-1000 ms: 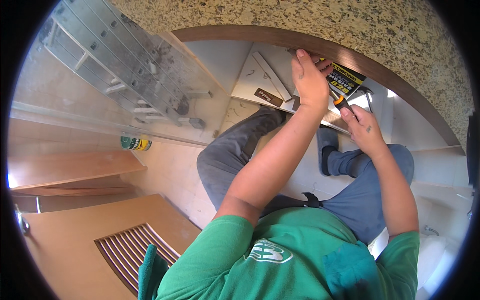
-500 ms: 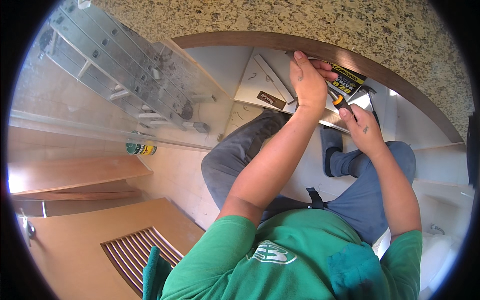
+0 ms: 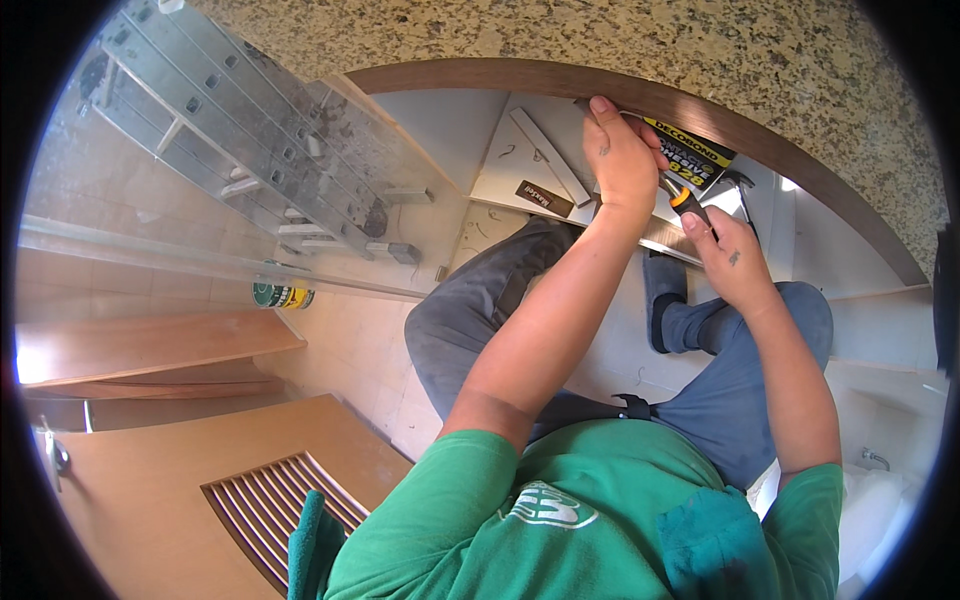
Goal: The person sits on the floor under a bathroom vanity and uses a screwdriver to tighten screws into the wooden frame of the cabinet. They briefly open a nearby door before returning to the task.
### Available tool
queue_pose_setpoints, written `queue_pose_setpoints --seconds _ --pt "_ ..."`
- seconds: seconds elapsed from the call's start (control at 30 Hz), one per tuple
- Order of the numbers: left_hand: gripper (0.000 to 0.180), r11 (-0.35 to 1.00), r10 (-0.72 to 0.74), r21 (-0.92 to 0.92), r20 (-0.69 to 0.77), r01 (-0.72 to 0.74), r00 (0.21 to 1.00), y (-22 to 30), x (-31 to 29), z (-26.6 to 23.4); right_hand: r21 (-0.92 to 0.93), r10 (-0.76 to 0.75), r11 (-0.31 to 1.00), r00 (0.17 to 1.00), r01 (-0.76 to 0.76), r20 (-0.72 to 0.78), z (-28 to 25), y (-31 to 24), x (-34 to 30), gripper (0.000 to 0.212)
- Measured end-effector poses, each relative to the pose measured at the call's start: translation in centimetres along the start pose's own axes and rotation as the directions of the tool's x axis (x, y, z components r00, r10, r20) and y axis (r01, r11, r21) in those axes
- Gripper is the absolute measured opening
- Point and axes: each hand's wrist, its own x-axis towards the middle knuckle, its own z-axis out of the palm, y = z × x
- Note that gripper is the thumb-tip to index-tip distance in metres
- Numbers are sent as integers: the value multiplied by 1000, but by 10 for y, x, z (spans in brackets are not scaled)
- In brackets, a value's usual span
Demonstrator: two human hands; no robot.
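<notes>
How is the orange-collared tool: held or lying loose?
Held: the right hand grips the tool by its handle; the tip is hidden near the left hand.

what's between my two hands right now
In the head view, an orange-banded tool lies there: the right hand holds it, its metal shaft pointing toward the left hand.

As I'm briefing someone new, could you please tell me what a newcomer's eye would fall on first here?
Probably the green shirt at lower centre, and beyond it the right hand holding an orange-banded tool beside the left hand. The speckled countertop runs along the top, and a metal ladder shows at upper left.
</notes>
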Motion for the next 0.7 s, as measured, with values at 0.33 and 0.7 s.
queue_pose_setpoints --seconds 0.33,0.7 --pt "53 998 9 -67 43 -6 999 -6 7 1 -17 18 1000 1000 -18 -14 1 5 4 59" --pt "49 996 -8 -90 26 11 1000 -3 2 0 -53 10 999 1000 -9 8 -3 0 1 56"
